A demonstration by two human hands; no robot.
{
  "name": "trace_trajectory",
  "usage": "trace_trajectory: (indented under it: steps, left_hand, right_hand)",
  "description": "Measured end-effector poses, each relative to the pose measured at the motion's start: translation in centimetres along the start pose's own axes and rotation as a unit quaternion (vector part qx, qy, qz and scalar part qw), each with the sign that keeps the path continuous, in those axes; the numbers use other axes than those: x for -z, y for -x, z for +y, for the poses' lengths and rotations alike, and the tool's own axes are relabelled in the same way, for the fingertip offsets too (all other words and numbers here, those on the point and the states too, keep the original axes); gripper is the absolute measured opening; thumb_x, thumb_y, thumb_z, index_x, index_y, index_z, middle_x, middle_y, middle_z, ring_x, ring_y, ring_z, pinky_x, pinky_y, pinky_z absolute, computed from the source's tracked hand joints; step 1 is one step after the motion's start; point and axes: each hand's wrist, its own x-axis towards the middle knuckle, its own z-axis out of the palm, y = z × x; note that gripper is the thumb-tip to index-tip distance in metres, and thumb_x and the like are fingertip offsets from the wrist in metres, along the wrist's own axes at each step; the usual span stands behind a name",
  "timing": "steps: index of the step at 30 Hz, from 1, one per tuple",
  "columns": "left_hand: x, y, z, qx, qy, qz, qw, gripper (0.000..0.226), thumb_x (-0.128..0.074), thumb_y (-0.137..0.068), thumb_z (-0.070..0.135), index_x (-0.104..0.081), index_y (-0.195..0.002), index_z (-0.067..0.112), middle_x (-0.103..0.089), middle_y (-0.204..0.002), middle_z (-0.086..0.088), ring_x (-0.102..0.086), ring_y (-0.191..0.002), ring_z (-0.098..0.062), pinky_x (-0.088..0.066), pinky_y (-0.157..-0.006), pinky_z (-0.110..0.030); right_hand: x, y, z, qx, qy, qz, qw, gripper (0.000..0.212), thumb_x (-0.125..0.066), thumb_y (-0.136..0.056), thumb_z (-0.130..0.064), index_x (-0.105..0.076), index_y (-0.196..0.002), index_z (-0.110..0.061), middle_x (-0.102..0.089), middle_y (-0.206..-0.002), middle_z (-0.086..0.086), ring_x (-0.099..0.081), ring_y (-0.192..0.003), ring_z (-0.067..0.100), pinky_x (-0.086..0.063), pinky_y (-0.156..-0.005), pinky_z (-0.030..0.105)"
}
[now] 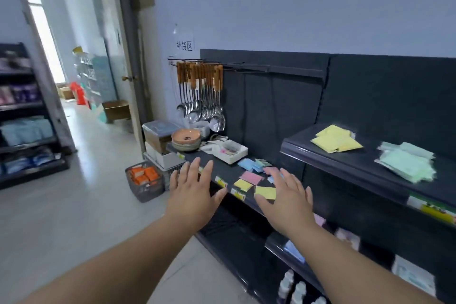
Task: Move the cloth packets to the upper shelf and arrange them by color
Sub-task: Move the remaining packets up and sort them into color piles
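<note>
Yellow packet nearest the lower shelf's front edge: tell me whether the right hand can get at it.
Probably yes. The right hand hovers open right beside the yellow packet, which lies flat on the lower shelf with nothing on top of it.

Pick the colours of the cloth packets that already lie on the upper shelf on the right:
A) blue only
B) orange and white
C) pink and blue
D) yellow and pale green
D: the yellow packets and the pale green packets lie in two separate piles on the upper shelf, while the pink packet and the blue packets lie on the lower shelf.
</note>
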Motion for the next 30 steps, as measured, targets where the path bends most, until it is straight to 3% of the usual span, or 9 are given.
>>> trace_trajectory:
  steps: [6, 10, 30]
  left_hand:
    - [-1.9, -1.1, -4.3, 0.034, 0.004, -0.025, 0.999, 0.072, -0.03, -0.091, 0.065, -0.005, -0.151, 0.034, 0.0, -0.161, 0.001, 0.005, -0.147, -0.021, 0.004, -0.117, -0.043]
    - [-4.0, -3.6, -5.2, 0.043, -0.006, -0.04, 0.998, 0.072, -0.029, -0.092, 0.065, -0.005, -0.151, 0.033, 0.001, -0.161, 0.001, 0.004, -0.147, -0.021, 0.003, -0.119, -0.044]
    - [-20.0, -24.7, -2.3, 0.035, -0.004, -0.119, 0.992, 0.073, -0.026, -0.091, 0.067, -0.003, -0.152, 0.032, -0.001, -0.161, 0.0, 0.004, -0.147, -0.021, 0.003, -0.117, -0.042]
  right_hand:
    - [-4.2, -2.2, -2.4, 0.022, -0.001, -0.018, 1.0, 0.068, -0.049, -0.089, -0.058, -0.022, -0.149, -0.038, -0.014, -0.159, -0.012, -0.011, -0.146, 0.014, -0.008, -0.119, 0.048]
    - [-6.6, -5.2, -2.0, 0.012, 0.002, -0.048, 0.999, 0.07, -0.047, -0.09, -0.059, -0.019, -0.15, -0.038, -0.015, -0.16, -0.006, -0.01, -0.147, 0.016, -0.007, -0.12, 0.049]
    - [-17.5, -26.3, 8.1, -0.03, 0.002, -0.138, 0.99, 0.073, -0.047, -0.09, -0.06, -0.018, -0.151, -0.032, -0.011, -0.161, -0.001, -0.011, -0.147, 0.019, -0.014, -0.119, 0.042]
